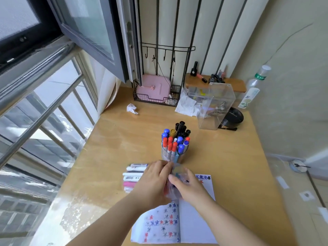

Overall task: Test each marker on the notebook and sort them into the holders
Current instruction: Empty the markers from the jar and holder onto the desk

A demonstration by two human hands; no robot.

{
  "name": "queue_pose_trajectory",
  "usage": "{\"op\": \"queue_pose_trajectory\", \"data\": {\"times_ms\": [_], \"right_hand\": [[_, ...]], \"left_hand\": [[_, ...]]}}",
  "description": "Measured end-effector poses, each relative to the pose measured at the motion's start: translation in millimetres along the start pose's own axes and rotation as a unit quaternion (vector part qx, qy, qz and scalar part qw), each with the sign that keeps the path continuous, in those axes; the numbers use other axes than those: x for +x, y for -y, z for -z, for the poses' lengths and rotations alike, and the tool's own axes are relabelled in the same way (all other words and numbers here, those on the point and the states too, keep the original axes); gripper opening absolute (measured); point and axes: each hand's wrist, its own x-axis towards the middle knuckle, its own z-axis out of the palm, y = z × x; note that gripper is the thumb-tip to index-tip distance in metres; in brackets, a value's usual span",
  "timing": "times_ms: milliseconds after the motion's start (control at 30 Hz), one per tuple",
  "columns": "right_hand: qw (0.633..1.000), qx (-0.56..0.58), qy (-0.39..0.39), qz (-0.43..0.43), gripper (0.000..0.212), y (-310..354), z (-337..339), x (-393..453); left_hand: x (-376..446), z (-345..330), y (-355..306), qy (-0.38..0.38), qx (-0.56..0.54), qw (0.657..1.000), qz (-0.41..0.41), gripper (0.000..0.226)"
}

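So both hands are sitting right over the open white notebook covered in little red and blue marker flowers (165,222), which is lying on the light wooden desk (230,166). The left hand (152,180) and right hand (188,185) are meeting on a blurry clear thing (177,172) at the notebook's far edge. The fingers are curling around it, but it's too smeared for me to tell exactly what it is or how tightly each hand is gripping.

Just beyond the notebook, a clear round holder (174,153) is standing upright, packed with red-capped and blue-capped markers (174,142). Right behind that, further from the notebook, a bunch of black-capped markers (182,128) is sticking up, with one yellow cap among them.

Off the notebook's far left corner, a row of loose white and pink markers (134,176) is lying flat on the desk, partly hidden under the left hand.

Well beyond the notebook, a clear plastic box (214,105) is sitting tilted.
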Motion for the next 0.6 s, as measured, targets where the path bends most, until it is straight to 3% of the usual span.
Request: {"op": "queue_pose_trajectory", "data": {"times_ms": [200,267,333,367,500,600], "right_hand": [[0.996,0.082,-0.006,-0.034,0.028,-15,20,0],[0.993,0.113,0.013,-0.043,0.019,-21,28,1],[0.987,0.141,0.025,-0.079,0.011,-27,34,4],[0.982,0.159,0.029,-0.094,0.010,-30,36,6],[0.951,0.258,-0.004,-0.168,0.037,-50,36,25],[0.939,0.294,-0.012,-0.179,0.052,-53,31,36]], "left_hand": [[-3,7,20,0.120,0.170,0.978,0.034,0.131],[-6,6,28,0.162,0.173,0.968,0.077,0.126],[-10,1,32,0.179,0.164,0.968,0.070,0.119],[-11,-3,33,0.162,0.158,0.972,0.066,0.115],[-8,2,20,0.079,0.150,0.985,0.007,0.098],[-1,15,9,0.043,0.203,0.978,-0.029,0.105]]}}
